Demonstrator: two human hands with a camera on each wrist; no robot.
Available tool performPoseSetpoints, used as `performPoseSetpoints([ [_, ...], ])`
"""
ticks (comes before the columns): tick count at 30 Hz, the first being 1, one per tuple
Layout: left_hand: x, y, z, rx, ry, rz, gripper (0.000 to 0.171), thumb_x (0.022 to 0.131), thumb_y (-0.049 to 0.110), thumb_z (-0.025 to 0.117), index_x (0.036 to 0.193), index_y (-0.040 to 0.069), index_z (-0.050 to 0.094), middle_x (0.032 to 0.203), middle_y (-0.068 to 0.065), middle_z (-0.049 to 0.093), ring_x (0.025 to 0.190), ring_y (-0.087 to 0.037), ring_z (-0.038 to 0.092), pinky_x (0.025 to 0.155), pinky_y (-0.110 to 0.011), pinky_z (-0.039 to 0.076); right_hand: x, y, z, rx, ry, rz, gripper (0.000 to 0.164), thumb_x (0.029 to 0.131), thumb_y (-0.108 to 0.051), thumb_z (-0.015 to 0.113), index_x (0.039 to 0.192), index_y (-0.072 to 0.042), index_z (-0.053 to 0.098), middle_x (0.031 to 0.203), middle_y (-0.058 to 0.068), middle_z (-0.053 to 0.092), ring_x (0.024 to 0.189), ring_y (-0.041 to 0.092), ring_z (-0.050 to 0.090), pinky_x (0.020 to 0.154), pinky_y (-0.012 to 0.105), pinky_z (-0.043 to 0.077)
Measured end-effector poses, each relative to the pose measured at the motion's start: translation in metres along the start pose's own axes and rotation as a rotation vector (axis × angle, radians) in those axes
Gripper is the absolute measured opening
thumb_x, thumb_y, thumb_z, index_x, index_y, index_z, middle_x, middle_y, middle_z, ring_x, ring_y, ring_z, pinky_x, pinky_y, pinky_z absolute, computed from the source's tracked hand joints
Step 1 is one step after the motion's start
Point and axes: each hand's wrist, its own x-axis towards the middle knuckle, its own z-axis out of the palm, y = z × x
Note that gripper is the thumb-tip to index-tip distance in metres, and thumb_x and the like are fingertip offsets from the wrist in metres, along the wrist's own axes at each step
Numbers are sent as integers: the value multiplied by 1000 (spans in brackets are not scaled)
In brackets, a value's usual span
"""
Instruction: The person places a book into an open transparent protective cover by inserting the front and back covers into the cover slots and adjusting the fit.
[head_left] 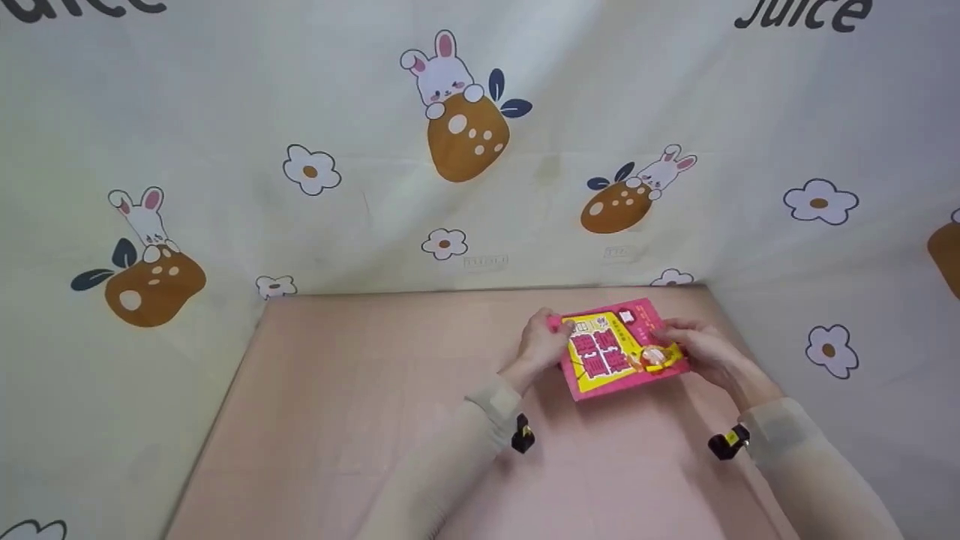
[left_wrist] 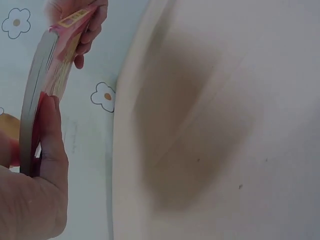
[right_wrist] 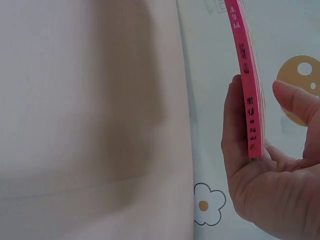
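A pink paperback book (head_left: 664, 311) with a yellow panel and a cartoon figure on its cover is held tilted above the pink surface. My left hand (head_left: 541, 343) pinches its left edge, thumb on the front cover. At the right edge, my right hand (head_left: 712, 356) supports it with the fingers behind. In the right wrist view the thumb (right_wrist: 295, 100) stands off from the pages, beside the pink spine (right_wrist: 252, 115) with dark characters. The left wrist view shows the page edges (left_wrist: 37, 85) bowed and slightly parted.
The pink tabletop (head_left: 360, 405) lies under both forearms, with the book's shadow on it. A pale cloth (head_left: 360, 97) printed with rabbits, brown fruit and flowers hangs at the back and both sides. Small black devices (head_left: 523, 433) sit at both wrists.
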Motion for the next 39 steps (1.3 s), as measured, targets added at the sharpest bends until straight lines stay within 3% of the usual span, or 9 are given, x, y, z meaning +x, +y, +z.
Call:
performPoseSetpoints([
  [4,0,1,-12,9,-68,-11,18,114,25,66,122,9,61,115,-12,70,96,-18,74,80,-32,67,1,-2,5,-45,-10,8,89,107,-45,76,173,-1,34,139,7,68,113,17,72,94,28,67],
  [11,-1,0,-23,-44,-145,-57,24,116,28,63,131,9,60,118,-13,71,95,-22,79,80,-36,70,1,-6,12,16,-72,42,96,107,-50,75,174,1,29,122,2,74,105,15,78,91,29,68],
  [16,-1,-1,-29,-132,-175,-100,26,115,29,65,131,9,60,118,-13,74,90,-21,80,80,-38,71,-1,-8,16,61,-92,45,89,109,-47,73,172,-1,32,120,2,74,104,17,78,90,30,68],
  [21,1,-4,-37,-193,-184,-146,43,113,33,68,145,7,56,121,-12,76,89,-18,80,86,-38,71,0,-7,22,91,-84,0,79,111,-44,70,170,-3,35,118,0,75,103,16,79,90,30,69],
  [27,-2,-12,-43,-408,-216,-193,57,114,45,64,154,6,54,129,-9,79,105,-19,80,95,-35,69,0,-4,29,172,-42,-38,75,113,-39,67,170,-2,34,114,-2,75,100,14,78,88,30,69],
  [34,-13,-25,-47,-621,-275,-225,67,111,65,55,165,24,54,140,-6,78,119,-24,81,104,-42,68,2,-4,44,231,12,-61,80,114,-39,65,175,-6,27,121,-2,70,103,13,76,90,28,68],
  [39,-19,-31,-49,-713,-306,-256,82,105,78,53,161,18,59,140,-15,80,125,-36,81,103,-46,68,1,-3,56,281,54,-63,82,114,-40,66,177,-8,24,134,0,66,110,12,75,95,27,67],
])
